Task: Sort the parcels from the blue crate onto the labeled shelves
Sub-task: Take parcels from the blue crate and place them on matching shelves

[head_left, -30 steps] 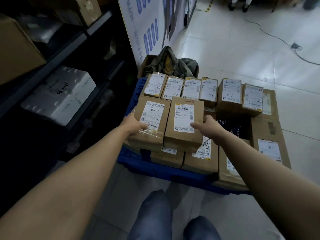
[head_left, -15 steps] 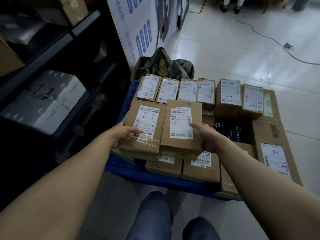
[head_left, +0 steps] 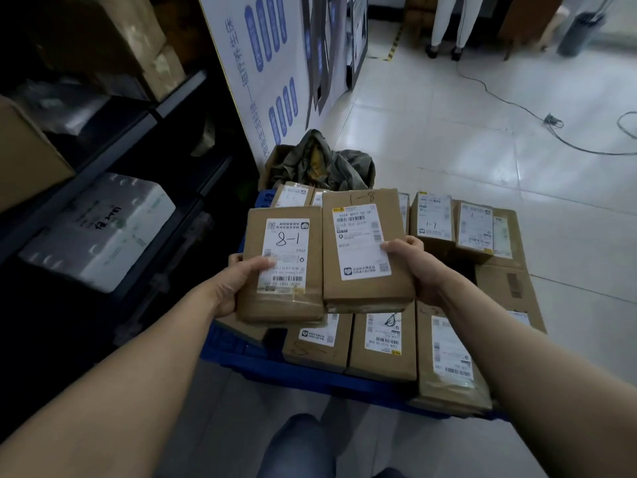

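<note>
Left hand [head_left: 238, 281] grips the 8-1 parcel [head_left: 282, 267], right hand [head_left: 410, 267] the 1-8 parcel [head_left: 363, 250]; long axes point away.

The blue crate [head_left: 296, 369] is largely covered by parcels; only its near rim and a far-left corner are seen. The left hand [head_left: 238, 282] is partly hidden behind the parcel marked 8-1 [head_left: 286, 263], with only the thumb laid on the label. The fingers of the right hand [head_left: 412, 262] are hidden under the parcel marked 1-8 [head_left: 363, 246]. The back row of parcels [head_left: 432, 219] is partly screened by the two held parcels. Fine print on all labels is too small to be read. The shelf unit [head_left: 113, 143] is dark and cut off at the left edge. A standing person [head_left: 448, 25] is cut off at the top edge.
</note>
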A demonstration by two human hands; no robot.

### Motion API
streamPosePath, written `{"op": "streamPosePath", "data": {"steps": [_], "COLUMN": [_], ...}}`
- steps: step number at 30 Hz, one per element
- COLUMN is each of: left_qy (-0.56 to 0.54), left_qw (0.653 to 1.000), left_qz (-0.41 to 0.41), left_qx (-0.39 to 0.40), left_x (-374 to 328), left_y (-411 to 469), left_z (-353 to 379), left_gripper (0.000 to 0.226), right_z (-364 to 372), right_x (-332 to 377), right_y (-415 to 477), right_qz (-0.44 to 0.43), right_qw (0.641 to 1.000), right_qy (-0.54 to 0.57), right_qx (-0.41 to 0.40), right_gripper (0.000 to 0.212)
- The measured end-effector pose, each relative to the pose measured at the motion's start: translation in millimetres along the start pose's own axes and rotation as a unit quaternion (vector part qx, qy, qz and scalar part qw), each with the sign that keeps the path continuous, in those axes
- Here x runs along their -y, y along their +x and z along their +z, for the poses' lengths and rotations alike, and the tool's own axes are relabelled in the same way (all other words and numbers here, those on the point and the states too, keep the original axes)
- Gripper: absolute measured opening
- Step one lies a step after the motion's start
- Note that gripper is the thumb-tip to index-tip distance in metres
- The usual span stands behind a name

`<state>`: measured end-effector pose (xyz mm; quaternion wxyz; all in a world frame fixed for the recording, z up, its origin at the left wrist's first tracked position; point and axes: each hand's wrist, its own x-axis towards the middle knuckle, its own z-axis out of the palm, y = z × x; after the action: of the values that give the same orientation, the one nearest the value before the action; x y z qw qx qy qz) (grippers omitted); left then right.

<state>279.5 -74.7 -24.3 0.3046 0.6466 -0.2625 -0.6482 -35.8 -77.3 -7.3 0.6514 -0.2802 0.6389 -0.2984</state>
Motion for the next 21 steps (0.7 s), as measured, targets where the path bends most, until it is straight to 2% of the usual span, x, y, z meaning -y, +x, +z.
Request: {"op": "streamPosePath", "data": {"steps": [7, 13, 18, 21], "left_qy": [-0.013, -0.054, -0.059, -0.066], "left_qw": [0.998, 0.991, 0.986, 0.984], "left_qz": [0.061, 0.113, 0.146, 0.164], "left_qx": [0.009, 0.053, 0.047, 0.017], "left_x": [-71, -130, -158, -163], "left_y": [-40, -65, -87, -107], "left_z": [6, -6, -11, -17], "left_gripper": [0.072, 0.094, 0.071, 0.053], "right_z": [2, 14, 21, 31], "right_x": [71, 131, 157, 171], "right_y": [-33, -54, -60, -62], "right_qz": [-0.054, -0.124, -0.148, -0.154], "right_qw": [0.997, 0.989, 0.985, 0.982], "right_qy": [0.055, 0.065, 0.062, 0.052], "right_qx": [0.008, 0.04, 0.065, 0.097], "right_gripper": [0.062, 0.075, 0.073, 0.073]}}
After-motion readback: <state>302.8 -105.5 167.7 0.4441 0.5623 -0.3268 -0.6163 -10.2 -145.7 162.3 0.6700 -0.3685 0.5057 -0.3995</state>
